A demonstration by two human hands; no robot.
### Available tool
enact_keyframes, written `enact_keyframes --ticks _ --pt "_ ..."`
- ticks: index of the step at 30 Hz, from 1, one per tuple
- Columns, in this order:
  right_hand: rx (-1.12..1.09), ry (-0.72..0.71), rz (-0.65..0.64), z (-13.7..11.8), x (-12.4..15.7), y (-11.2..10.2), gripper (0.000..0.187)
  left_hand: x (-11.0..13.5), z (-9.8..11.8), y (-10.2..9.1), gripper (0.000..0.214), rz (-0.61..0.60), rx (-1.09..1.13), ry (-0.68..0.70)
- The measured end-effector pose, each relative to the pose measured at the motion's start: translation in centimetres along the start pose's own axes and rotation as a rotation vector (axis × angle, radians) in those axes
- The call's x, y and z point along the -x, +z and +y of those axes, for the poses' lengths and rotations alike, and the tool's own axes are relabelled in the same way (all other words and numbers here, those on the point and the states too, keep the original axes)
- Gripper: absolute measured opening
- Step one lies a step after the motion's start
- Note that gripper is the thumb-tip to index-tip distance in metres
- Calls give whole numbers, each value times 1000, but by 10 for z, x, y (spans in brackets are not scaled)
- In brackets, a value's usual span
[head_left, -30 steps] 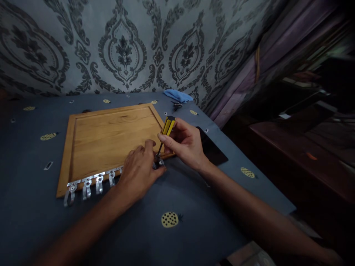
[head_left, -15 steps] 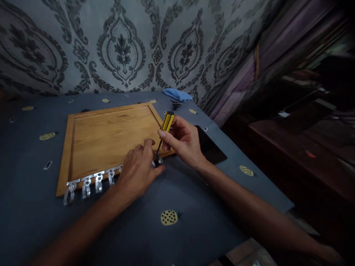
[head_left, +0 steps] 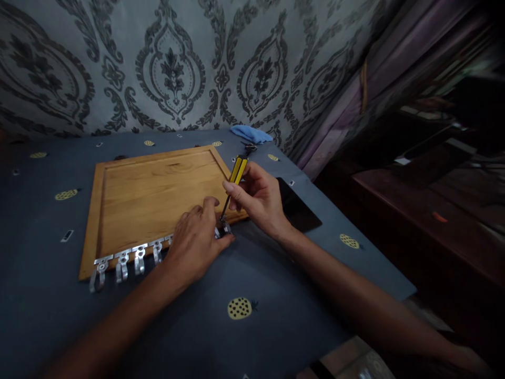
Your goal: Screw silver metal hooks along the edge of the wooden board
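The right hand has thumb and fingers pinching the yellow-and-black fluted screwdriver. Over the last second its handle has tipped slightly further toward the wall; the tip remains at the silver metal end hook. Judged from this, work continues at the same fixing; whether a screw is turning cannot be determined. The left hand has not shifted noticeably: thumb and forefinger are parted around that hook, the other fingers bent over the board; whether they grip cannot be told. The row of silver metal hooks lies along the near edge of the framed, honey-coloured wooden board, its middle hidden by the left hand, which also limits inspection there. Beyond the right wrist lies a flat, glossy black panel, near enough to crowd that forearm. A crumpled blue cloth and a small dark object, unidentified, sit farther back on the blue pineapple-print tablecloth, clear of the work.
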State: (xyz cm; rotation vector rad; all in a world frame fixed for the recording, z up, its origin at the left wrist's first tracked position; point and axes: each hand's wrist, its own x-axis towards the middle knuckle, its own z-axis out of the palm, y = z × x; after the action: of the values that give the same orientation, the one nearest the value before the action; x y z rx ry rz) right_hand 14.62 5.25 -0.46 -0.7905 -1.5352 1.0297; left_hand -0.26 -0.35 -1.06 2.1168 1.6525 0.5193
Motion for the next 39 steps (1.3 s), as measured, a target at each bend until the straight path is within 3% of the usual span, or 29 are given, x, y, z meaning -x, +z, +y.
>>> enact_keyframes --ticks 4,13,21,29,39 --pt "-49 30 -19 -2 -1 0 45 -1 -1 1 53 -1 10 2" --pt "-126 97 -264 -10 -10 -12 36 -2 1 -2 44 -24 0 -14" --pt "-181 119 -129 -2 -7 -8 45 -1 0 0 53 0 6 3" --pt "-109 116 -227 -10 -9 -10 41 -1 2 -2 45 -17 1 -19" --pt "-138 95 -69 0 -7 -6 51 -1 1 -1 52 -17 -1 -8"
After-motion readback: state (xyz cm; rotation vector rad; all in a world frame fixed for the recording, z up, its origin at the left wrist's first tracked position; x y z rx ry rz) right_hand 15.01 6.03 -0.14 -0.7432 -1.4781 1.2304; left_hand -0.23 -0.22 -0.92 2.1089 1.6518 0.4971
